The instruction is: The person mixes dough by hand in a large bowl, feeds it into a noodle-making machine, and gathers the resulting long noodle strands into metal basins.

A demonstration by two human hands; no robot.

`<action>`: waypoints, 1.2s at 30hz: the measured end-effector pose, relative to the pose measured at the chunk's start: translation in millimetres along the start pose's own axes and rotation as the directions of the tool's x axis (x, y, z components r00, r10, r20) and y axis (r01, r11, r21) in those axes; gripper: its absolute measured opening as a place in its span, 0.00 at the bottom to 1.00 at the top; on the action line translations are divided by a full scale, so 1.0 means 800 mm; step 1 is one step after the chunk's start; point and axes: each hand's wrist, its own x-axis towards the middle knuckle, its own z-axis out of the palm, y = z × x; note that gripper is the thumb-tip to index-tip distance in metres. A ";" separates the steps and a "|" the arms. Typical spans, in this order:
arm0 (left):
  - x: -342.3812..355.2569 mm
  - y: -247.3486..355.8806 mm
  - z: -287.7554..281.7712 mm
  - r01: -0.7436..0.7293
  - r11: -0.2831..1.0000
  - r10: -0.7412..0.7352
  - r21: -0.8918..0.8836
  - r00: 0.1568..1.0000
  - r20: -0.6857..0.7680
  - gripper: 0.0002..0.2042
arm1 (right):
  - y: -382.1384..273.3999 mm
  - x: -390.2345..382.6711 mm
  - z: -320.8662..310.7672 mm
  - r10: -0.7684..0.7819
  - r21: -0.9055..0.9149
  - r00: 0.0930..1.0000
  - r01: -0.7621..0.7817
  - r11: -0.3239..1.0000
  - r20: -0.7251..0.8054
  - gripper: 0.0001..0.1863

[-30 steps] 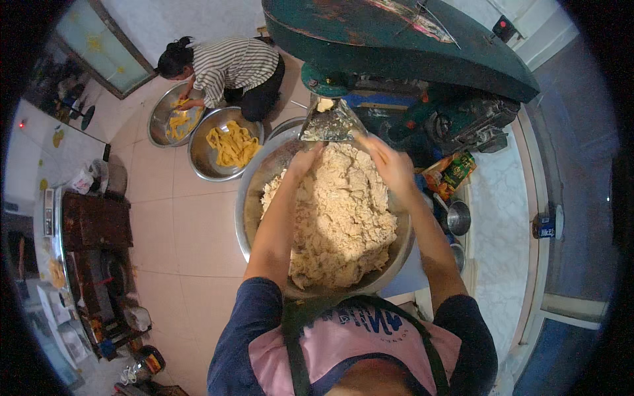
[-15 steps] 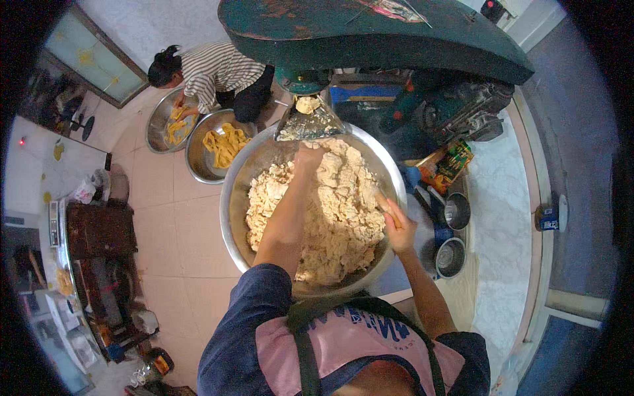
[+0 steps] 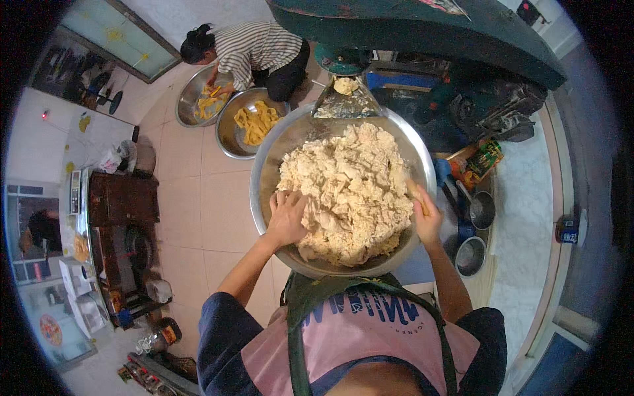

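Observation:
A large steel basin (image 3: 263, 171) in front of me is heaped with crumbly, pale yellow dough (image 3: 350, 185). At the basin's left side, my left hand (image 3: 287, 216) rests on the edge of the dough, its fingers stretched out and slightly apart. My right hand (image 3: 428, 216) is at the right side of the basin, closed around a light wooden handle (image 3: 421, 198). The handle's far end meets the dough, and I cannot make out what sits on it. Above the far rim is a metal chute (image 3: 347, 102) with a lump of dough in it.
A green machine (image 3: 422, 39) stands beyond the basin. At the far left a crouching person (image 3: 257, 49) works over two steel bowls with yellow strips, the nearer bowl (image 3: 228, 135) beside my basin. Pans (image 3: 471, 256) and a colourful packet (image 3: 485, 158) lie at the right.
My left hand has come back from the far side of the basin to its left side. My right hand keeps hold of the wooden handle. The view has shifted, and the dough sits more heaped.

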 end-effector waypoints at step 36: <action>0.223 0.040 -0.129 -0.334 0.942 0.334 0.033 0.920 -0.207 0.29 | -0.032 0.041 -0.006 -0.041 -0.034 0.993 0.045 0.998 0.111 0.18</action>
